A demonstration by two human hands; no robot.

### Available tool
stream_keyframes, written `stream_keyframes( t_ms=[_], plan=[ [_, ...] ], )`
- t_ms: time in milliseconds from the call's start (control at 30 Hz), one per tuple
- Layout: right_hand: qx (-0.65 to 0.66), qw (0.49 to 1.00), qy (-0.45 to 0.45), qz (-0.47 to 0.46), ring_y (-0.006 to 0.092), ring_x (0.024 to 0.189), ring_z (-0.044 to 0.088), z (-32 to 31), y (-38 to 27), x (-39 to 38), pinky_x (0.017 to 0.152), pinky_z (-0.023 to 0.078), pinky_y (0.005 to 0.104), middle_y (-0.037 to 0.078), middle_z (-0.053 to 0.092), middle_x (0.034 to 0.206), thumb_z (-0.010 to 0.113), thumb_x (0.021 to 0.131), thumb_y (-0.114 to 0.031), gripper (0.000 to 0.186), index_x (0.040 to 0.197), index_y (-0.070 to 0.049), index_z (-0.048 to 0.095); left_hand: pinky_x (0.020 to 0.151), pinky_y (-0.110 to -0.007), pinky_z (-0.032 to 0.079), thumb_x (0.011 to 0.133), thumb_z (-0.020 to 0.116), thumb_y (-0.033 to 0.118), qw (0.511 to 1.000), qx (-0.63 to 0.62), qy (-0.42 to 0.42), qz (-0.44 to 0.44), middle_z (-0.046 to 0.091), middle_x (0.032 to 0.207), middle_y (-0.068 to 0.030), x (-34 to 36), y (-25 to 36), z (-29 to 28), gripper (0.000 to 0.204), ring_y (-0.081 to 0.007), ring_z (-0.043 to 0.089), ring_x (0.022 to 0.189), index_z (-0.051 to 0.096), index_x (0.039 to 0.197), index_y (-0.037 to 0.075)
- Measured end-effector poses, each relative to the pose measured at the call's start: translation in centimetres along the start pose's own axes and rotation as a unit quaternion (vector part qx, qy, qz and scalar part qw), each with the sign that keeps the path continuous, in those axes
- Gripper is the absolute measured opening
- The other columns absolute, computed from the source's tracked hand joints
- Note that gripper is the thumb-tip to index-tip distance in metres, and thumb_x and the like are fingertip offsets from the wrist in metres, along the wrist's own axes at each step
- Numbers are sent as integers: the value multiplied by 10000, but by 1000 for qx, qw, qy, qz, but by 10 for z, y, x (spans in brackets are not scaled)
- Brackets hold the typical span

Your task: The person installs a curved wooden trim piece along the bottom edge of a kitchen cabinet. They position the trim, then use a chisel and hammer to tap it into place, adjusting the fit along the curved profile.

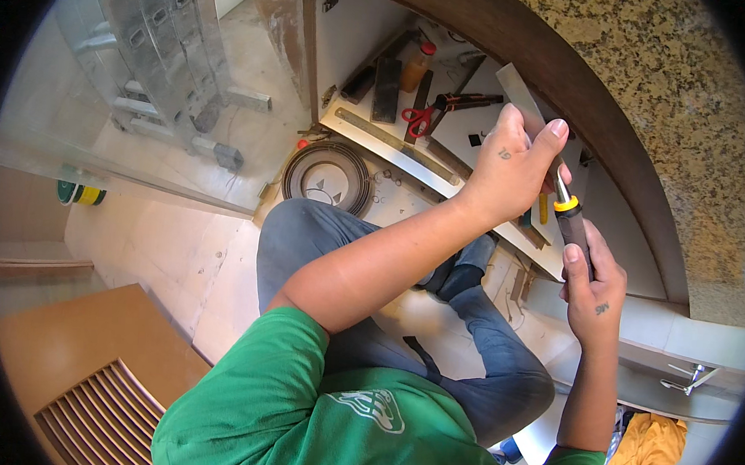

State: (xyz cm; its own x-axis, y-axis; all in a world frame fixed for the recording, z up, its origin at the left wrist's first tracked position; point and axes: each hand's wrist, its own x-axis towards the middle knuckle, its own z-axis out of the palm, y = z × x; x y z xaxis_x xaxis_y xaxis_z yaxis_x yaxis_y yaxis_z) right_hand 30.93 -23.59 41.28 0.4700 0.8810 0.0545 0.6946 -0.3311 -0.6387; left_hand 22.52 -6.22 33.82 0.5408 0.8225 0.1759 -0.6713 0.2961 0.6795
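Note:
In front of the open cabinet I hold what looks like a flat file (523,100), with its grey metal blade slanting up and to the left. My left hand (504,168) is closed around the blade, thumb lying along it. My right hand (597,291) grips the dark handle (576,235), which has a yellow ring (567,205) at its top. Behind the hands, on the cabinet's floor, lie red-handled scissors (417,119) and a black-and-orange hand tool (472,101). A red-capped bottle (417,66) of amber liquid stands further back.
A speckled stone countertop (642,70) overhangs the cabinet. A coiled brown strip (329,180) lies on the floor beside my knee. At the left stand a metal ladder (158,61) and a slatted wooden door (89,335). Orange cloth (647,457) lies at the lower right.

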Motion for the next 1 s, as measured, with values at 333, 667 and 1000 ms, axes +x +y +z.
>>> stream_keyframes(
  t_ms=[333,667,1000],
  plan=[
    [-37,999,17,20,145,839,619,-1,1,5,816,503,296,97,681,904,651,1003,-258,405,1303,15,649,602,-270,558,1091,490,414,999,-6,-37,11,673,815,-115,0,-8,-8,378,-146,693,703,394,1062,50],
    [-22,998,-12,52,136,820,613,-8,-12,3,793,498,291,76,674,881,635,1010,-260,406,1314,8,649,741,-365,585,1126,360,439,996,-53,-66,-6,711,891,-161,1,-8,-14,361,-248,731,821,426,1066,89],
    [-32,997,-16,65,101,736,591,-13,-19,5,712,489,266,49,647,817,642,1005,-274,421,1332,-9,656,741,-379,584,1122,375,443,996,-68,-61,0,708,894,-148,3,-10,-13,353,-253,740,820,432,1080,97]
  ],
)
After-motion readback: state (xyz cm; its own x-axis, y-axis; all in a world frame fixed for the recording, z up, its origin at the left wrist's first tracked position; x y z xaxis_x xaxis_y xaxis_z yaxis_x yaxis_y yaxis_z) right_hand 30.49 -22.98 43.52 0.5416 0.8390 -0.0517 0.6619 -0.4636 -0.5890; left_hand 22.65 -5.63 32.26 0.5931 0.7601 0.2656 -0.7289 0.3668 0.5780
